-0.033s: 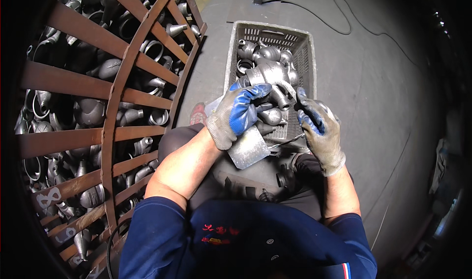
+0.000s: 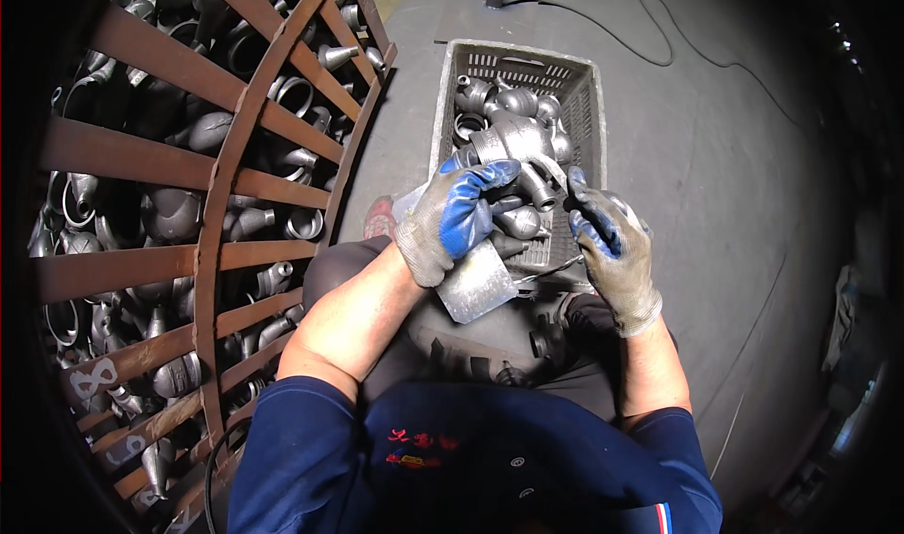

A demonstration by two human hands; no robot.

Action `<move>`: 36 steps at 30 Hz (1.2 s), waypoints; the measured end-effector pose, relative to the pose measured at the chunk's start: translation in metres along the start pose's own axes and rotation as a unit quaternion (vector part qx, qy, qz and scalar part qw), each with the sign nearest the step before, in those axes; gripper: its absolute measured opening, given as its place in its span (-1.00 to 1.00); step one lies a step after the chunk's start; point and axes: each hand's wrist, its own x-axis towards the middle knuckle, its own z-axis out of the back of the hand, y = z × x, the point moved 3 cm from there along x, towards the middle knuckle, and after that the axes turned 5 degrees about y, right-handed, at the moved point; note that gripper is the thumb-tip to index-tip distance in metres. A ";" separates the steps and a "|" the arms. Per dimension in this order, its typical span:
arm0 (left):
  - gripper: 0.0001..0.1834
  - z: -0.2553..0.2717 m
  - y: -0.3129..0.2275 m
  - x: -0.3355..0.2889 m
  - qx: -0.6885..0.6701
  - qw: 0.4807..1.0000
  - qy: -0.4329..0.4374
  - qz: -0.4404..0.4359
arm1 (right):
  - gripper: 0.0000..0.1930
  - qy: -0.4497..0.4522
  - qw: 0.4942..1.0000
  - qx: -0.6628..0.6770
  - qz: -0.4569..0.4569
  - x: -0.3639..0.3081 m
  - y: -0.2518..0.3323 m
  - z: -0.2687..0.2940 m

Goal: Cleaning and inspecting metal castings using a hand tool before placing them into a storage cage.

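A grey metal casting (image 2: 521, 141) with a threaded collar, a short spout and a curved arm is held over the crate (image 2: 589, 110). My left hand (image 2: 459, 212), in a grey knit glove with blue coating, is closed against its left side. On the other side my right hand (image 2: 610, 242), gloved alike, has curled fingers at the end of the curved arm; its exact grip is partly hidden. Beneath the casting, several similar castings (image 2: 518, 221) lie in the slotted grey plastic crate. A flat sheet-metal plate (image 2: 478, 284) lies below my left hand, at the crate's near end.
A rusty brown barred metal bin (image 2: 215, 204) full of castings stands close on the left. A black cable (image 2: 667, 40) runs over the grey floor (image 2: 716, 186) at the far right. My legs are on either side of the crate's near end, with dark parts (image 2: 485, 360) between them.
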 end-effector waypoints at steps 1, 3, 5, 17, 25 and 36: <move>-0.73 0.002 0.001 0.001 0.000 1.000 0.000 0.001 | -0.75 0.006 0.999 -0.036 0.028 -0.001 0.000 -0.001; -0.73 0.005 0.002 0.002 0.050 0.994 0.065 -0.070 | -0.75 0.011 0.999 -0.040 0.031 0.000 -0.001 -0.004; -0.72 0.006 0.004 -0.004 0.155 0.973 0.094 -0.144 | -0.75 0.016 0.998 -0.045 0.033 0.001 0.000 -0.007; -0.81 0.004 0.004 0.000 0.011 1.000 0.008 -0.017 | -0.65 0.078 0.987 -0.142 0.018 -0.003 -0.003 -0.012; -0.78 0.002 -0.003 -0.008 0.631 0.711 0.053 -0.305 | -0.78 0.105 0.990 -0.042 -0.083 -0.003 0.000 -0.005; -0.69 0.007 0.006 0.003 0.234 0.968 -0.009 -0.091 | -0.74 0.094 0.959 0.193 -0.185 -0.001 -0.021 -0.002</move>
